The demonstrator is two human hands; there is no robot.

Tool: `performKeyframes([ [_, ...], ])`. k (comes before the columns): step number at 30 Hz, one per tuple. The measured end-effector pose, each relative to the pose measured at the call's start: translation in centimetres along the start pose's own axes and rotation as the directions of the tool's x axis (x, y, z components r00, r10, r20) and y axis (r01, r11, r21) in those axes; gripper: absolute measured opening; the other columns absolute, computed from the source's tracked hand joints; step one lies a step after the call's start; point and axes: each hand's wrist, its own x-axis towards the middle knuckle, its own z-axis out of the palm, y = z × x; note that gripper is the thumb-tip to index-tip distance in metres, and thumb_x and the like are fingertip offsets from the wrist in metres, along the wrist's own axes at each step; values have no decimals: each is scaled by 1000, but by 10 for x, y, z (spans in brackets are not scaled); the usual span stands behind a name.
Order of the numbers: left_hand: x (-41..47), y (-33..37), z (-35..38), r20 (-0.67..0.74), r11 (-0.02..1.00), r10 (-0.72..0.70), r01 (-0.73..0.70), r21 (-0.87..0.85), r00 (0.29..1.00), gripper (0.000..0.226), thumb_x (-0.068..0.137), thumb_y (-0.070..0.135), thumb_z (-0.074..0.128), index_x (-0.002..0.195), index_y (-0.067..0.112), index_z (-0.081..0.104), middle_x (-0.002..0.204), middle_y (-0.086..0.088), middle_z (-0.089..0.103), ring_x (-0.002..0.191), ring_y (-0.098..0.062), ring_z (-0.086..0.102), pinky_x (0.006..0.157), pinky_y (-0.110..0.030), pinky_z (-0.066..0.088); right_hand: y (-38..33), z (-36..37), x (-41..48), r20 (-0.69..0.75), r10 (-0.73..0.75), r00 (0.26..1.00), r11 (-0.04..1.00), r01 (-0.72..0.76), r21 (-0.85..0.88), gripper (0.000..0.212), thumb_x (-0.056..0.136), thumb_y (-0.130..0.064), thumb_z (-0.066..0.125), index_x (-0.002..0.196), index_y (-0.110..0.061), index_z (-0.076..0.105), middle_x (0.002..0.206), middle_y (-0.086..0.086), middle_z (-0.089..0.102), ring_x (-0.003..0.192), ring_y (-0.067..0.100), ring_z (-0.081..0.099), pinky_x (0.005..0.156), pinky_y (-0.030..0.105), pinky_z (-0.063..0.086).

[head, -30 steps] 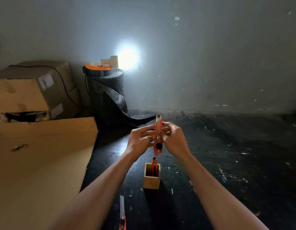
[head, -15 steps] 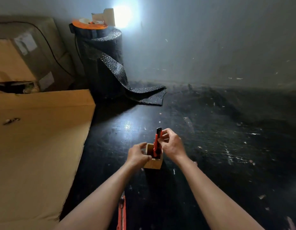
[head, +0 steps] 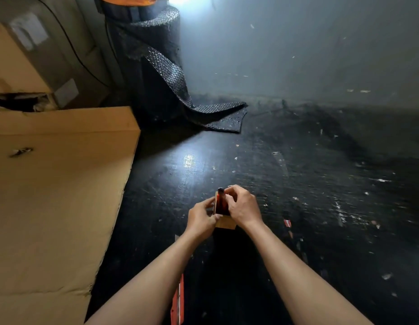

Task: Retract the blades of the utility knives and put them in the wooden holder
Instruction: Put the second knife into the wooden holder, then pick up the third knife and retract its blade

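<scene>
A person lowers an orange knife (head: 220, 202) into the wooden holder (head: 224, 223) on the dark floor. The step looks best done by keeping the knife upright and letting it slide straight down. The right hand (head: 244, 207) pinches the knife's upper end with curled fingers; the left hand (head: 201, 219) cups the holder's side (another knife (head: 178, 301) waits nearer, between the forearms).
</scene>
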Motion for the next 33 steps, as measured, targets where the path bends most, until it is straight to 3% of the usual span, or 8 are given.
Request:
performKeyframes([
  [9,-5,3,-4,-16,1000,26,-26,-6,1000,55,84,8,81,137,18,67,127,-4,75,106,-12,69,96,-33,58,-6,-13,-4,-13,-81,997,997,81,-15,17,92,-22,61,106,-18,69,97,3,75,89,21,69,76,32,55],
  [17,-37,-5,-24,-49,989,70,-63,133,996,52,90,15,77,139,11,64,129,-7,73,113,-19,71,100,-31,56,-17,-16,-41,42,-133,990,984,137,-110,16,91,-25,62,106,-20,67,98,0,74,89,20,69,79,41,58],
  [23,-84,-43,-46,-74,973,61,-43,228,995,43,90,13,74,133,13,68,124,-4,74,108,-16,71,93,-23,54,-13,18,-94,181,-85,980,980,115,-162,22,92,-28,62,112,-22,65,108,0,72,97,18,68,85,38,57],
  [27,-116,-75,-54,-98,972,4,19,235,995,30,89,11,72,120,10,73,111,-6,76,103,-22,73,92,-33,58,-8,51,-133,259,-15,966,978,68,-196,25,92,-28,64,116,-21,65,112,2,71,98,19,67,85,37,56],
  [33,-150,-115,-56,-56,975,-132,139,172,990,28,84,13,78,112,13,76,106,-1,77,90,-8,66,76,-15,47,-2,93,-182,414,117,902,973,-22,-229,32,91,-27,64,123,-22,62,111,2,69,93,14,66,79,32,56],
])
